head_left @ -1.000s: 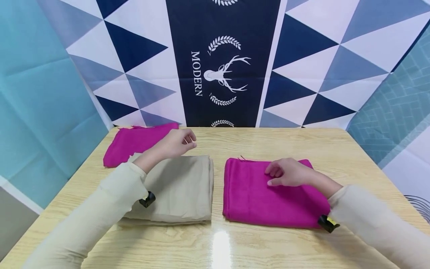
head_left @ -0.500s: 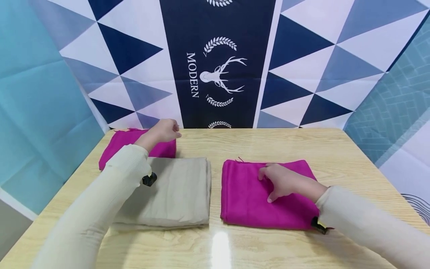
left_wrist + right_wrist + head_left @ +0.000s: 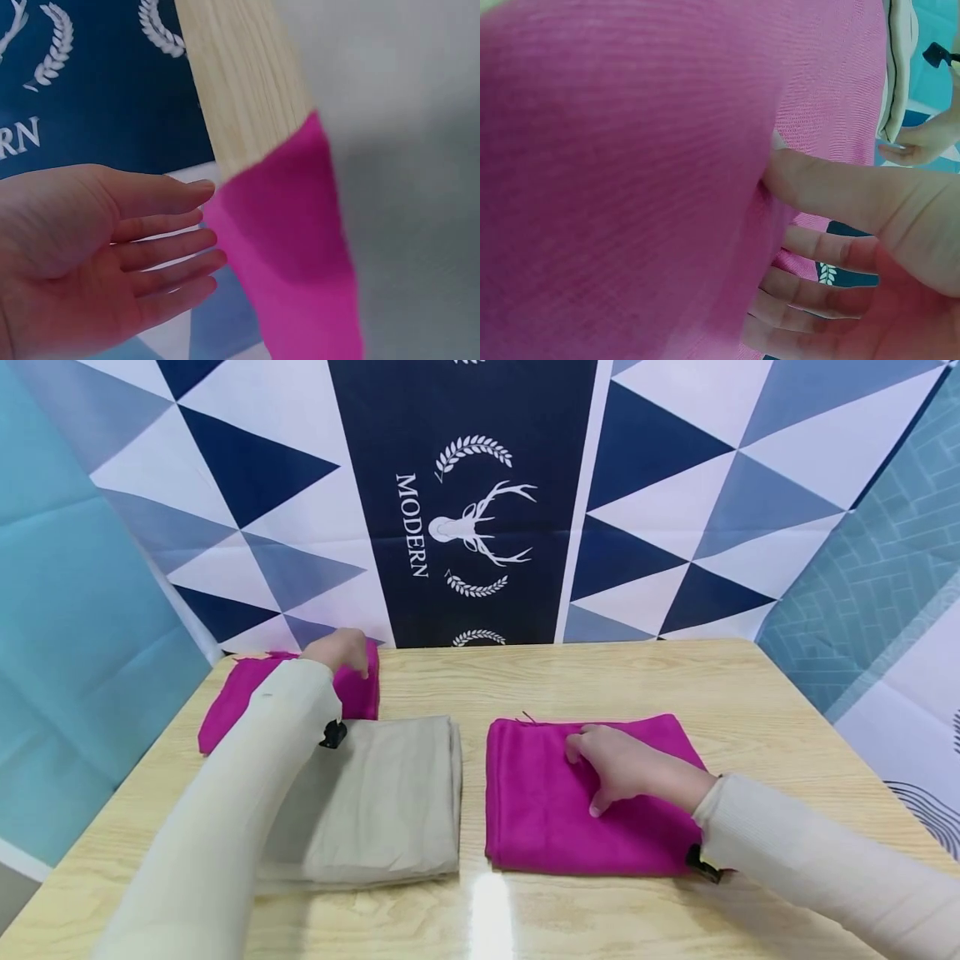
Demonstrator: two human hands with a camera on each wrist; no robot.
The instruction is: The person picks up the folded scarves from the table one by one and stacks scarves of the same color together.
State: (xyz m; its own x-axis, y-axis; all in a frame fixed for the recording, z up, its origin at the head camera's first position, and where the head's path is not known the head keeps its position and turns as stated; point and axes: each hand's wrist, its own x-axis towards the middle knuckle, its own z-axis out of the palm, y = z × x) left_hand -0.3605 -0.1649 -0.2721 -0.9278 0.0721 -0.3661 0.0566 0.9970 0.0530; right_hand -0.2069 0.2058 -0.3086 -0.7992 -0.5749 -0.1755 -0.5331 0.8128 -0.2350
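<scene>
At the table's back left corner lies a folded magenta cloth (image 3: 243, 693). My left hand (image 3: 339, 650) is over its far right part. In the left wrist view the thumb and fingers are apart, their tips beside the edge of that cloth (image 3: 300, 255), with nothing between them. A second folded magenta cloth (image 3: 528, 814) lies right of centre. On top of it rests my right hand (image 3: 622, 764), thumb and fingers spread. The right wrist view has the thumb tip pressing into the fabric (image 3: 652, 187) and the fingertips against it, without a pinched fold.
A thick folded beige cloth (image 3: 397, 802) lies left of centre, in front of the back left magenta cloth and under the left forearm. The wooden table (image 3: 562, 685) meets a patterned backdrop (image 3: 487, 527) at its far edge.
My left hand has moved left from above the beige cloth to the back left magenta cloth. My right hand has lowered onto the right magenta cloth and spread its thumb from its fingers.
</scene>
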